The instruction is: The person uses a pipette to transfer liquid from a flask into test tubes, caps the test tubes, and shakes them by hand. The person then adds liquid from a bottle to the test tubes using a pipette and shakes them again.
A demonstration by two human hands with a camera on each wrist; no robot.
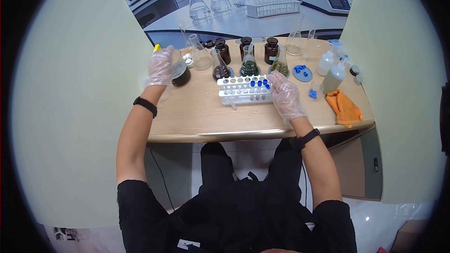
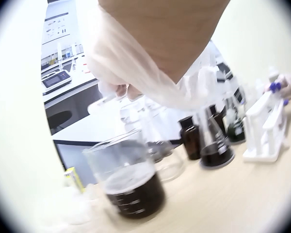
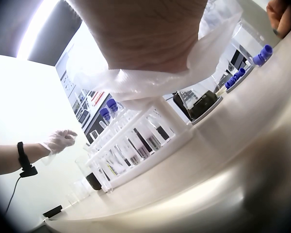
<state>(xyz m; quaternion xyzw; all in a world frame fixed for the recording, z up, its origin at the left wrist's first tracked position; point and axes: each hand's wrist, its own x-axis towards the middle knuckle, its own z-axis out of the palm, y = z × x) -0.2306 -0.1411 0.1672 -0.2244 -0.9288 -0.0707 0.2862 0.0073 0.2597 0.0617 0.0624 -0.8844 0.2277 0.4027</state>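
My gloved left hand (image 1: 161, 67) hovers close by a glass beaker (image 1: 180, 76) of dark liquid at the left of the table. Its fingers (image 2: 127, 91) look bent, mostly hidden by the glove and wrist in the left wrist view. A white test tube rack (image 1: 246, 94) holds several tubes, some with blue caps (image 1: 259, 83). The gloved right hand (image 1: 286, 98) is at the rack's right end, fingertips right beside the blue caps. In the right wrist view its glove overlaps the rack's end, hiding the fingers; I cannot tell what they grip.
Flasks of dark, green (image 1: 250, 68) and yellowish liquid (image 1: 280, 67) stand behind the rack, before brown bottles (image 1: 271, 50). On the right are a dish of blue caps (image 1: 302, 72), plastic bottles (image 1: 334, 77) and an orange cloth (image 1: 344, 107). An empty flask (image 1: 201, 58) stands behind the beaker.
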